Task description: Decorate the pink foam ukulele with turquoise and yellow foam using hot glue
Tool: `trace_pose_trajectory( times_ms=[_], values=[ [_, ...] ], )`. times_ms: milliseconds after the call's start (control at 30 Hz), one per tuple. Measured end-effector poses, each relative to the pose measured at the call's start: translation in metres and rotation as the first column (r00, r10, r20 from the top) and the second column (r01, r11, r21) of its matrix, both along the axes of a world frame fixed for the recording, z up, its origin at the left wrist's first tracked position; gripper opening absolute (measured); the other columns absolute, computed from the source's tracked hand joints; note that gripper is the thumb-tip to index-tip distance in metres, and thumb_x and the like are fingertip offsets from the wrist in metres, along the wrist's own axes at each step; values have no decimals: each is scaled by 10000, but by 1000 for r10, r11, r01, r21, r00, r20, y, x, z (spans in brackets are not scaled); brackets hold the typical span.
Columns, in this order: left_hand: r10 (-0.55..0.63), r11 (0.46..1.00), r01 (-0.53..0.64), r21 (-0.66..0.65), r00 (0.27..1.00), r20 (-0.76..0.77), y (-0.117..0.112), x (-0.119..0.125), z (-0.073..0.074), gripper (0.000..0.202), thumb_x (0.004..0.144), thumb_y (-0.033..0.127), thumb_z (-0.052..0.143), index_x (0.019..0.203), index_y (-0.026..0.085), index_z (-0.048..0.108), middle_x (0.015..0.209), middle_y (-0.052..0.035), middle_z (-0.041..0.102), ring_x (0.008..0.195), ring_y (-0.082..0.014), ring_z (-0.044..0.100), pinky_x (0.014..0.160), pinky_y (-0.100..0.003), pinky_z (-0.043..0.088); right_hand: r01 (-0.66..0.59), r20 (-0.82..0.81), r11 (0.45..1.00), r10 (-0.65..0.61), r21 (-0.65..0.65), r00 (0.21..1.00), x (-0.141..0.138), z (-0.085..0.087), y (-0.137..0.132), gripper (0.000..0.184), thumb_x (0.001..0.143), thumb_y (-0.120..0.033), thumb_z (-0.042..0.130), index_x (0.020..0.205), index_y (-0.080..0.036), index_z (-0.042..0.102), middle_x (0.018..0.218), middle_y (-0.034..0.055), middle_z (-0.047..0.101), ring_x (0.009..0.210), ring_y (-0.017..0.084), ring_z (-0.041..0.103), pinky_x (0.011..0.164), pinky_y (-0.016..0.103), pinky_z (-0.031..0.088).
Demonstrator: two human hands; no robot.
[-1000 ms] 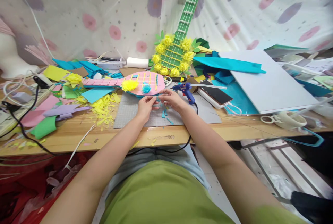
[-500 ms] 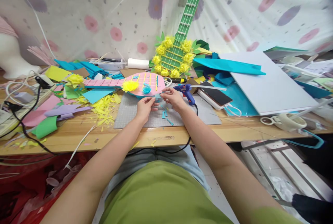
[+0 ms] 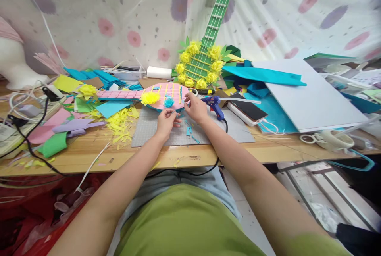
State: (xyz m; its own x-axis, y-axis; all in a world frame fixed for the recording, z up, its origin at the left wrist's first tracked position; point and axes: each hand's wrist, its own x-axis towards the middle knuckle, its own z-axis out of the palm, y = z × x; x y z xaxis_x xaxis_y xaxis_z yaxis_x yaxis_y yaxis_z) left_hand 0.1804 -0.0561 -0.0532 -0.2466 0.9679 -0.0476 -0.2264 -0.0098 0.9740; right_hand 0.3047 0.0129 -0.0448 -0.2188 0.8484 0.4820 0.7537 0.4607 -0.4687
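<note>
A pink paper guitar (image 3: 166, 94) lies across the grey cutting mat (image 3: 149, 127), with a yellow paper flower (image 3: 149, 98) and a small blue paper flower (image 3: 168, 102) on its body. My left hand (image 3: 166, 121) is curled just below the guitar's body, pinching a small blue paper piece. My right hand (image 3: 195, 108) sits beside the guitar's right edge, fingers bent, thumb and forefinger raised towards the rim; what it holds, if anything, I cannot make out. Blue paper scraps (image 3: 190, 132) lie on the mat between my hands.
A blue glue gun (image 3: 212, 105) lies right of my right hand, its cord running off the table edge. A green paper guitar (image 3: 205, 49) leans on the curtain. A phone (image 3: 247, 109), white board (image 3: 309, 93), tape roll (image 3: 333, 139), yellow shreds (image 3: 120, 123) and coloured paper surround the mat.
My right hand has lifted from the left hand and moved up to the guitar's right rim. My left hand stays below the body with the blue piece.
</note>
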Motion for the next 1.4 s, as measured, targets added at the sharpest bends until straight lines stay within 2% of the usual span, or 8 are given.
trace_pose_trajectory(
  times_ms=[167, 267, 433, 667, 867, 1133, 1267, 1400],
  values=[
    [5, 998, 9, 67, 981, -195, 1, 1, -8, 362, 709, 145, 549, 1034, 188, 394, 675, 65, 582, 452, -70, 517, 389, -179, 431, -48, -191, 997, 37, -54, 981, 7, 8, -9, 318, 728, -192, 532, 1042, -232, 498, 976, -4, 673, 718, 141, 604, 700, 301, 441],
    [9, 993, 36, 111, 926, -377, 1, 0, -14, 436, 716, 150, 565, 1098, 198, 360, 665, 87, 537, 432, -59, 501, 389, -168, 416, -197, -317, 970, 144, -142, 937, 11, 11, -15, 264, 718, -235, 582, 973, -210, 519, 889, 0, 662, 681, 128, 585, 684, 294, 451],
    [-25, 989, 101, 112, 843, -537, -1, -1, -15, 475, 722, 154, 588, 1125, 193, 339, 663, 92, 525, 408, -57, 483, 383, -172, 384, -541, -484, 775, 355, -326, 800, 16, 6, -22, 282, 670, -268, 665, 907, -186, 537, 798, 3, 636, 700, 125, 584, 632, 264, 466],
    [-67, 978, 174, 116, 785, -616, -3, 0, -13, 513, 718, 117, 556, 1167, 192, 319, 611, 110, 526, 383, -59, 463, 430, -183, 385, -563, -636, 697, 197, -444, 746, 11, -2, -24, 360, 615, -259, 711, 913, -193, 522, 832, 0, 629, 683, 109, 572, 517, 216, 435],
    [-95, 974, 193, 122, 827, -554, -3, 0, -14, 491, 716, 140, 584, 1147, 199, 358, 647, 87, 551, 436, -74, 529, 415, -173, 396, -613, -737, 688, 168, -388, 655, 12, 0, -25, 316, 567, -224, 716, 829, -182, 544, 658, -48, 579, 612, 88, 542, 556, 220, 427],
    [-182, 983, 180, -29, 980, -84, 2, 4, -6, 172, 723, 221, 651, 839, 145, 550, 791, -33, 659, 599, -130, 639, 459, -225, 496, -550, -829, 717, -70, -429, 555, 6, -5, -26, 352, 533, -265, 729, 815, -184, 536, 684, -43, 585, 585, 82, 543, 505, 204, 386],
    [-101, 995, 99, -32, 993, -55, 3, 2, -5, 140, 715, 228, 667, 769, 133, 581, 713, -21, 649, 515, -102, 582, 442, -231, 493, -512, -788, 726, -69, -460, 611, 10, 0, -25, 317, 543, -264, 731, 794, -189, 552, 681, -42, 564, 583, 74, 516, 504, 204, 390],
    [-70, 997, 68, -32, 996, -60, 3, 1, -5, 110, 701, 199, 660, 730, 132, 579, 612, 14, 597, 459, -77, 517, 414, -219, 486, -426, -629, 737, 2, -525, 778, 49, 18, -25, 297, 567, -302, 746, 768, -188, 560, 665, -26, 561, 578, 85, 507, 507, 220, 397]
  ],
)
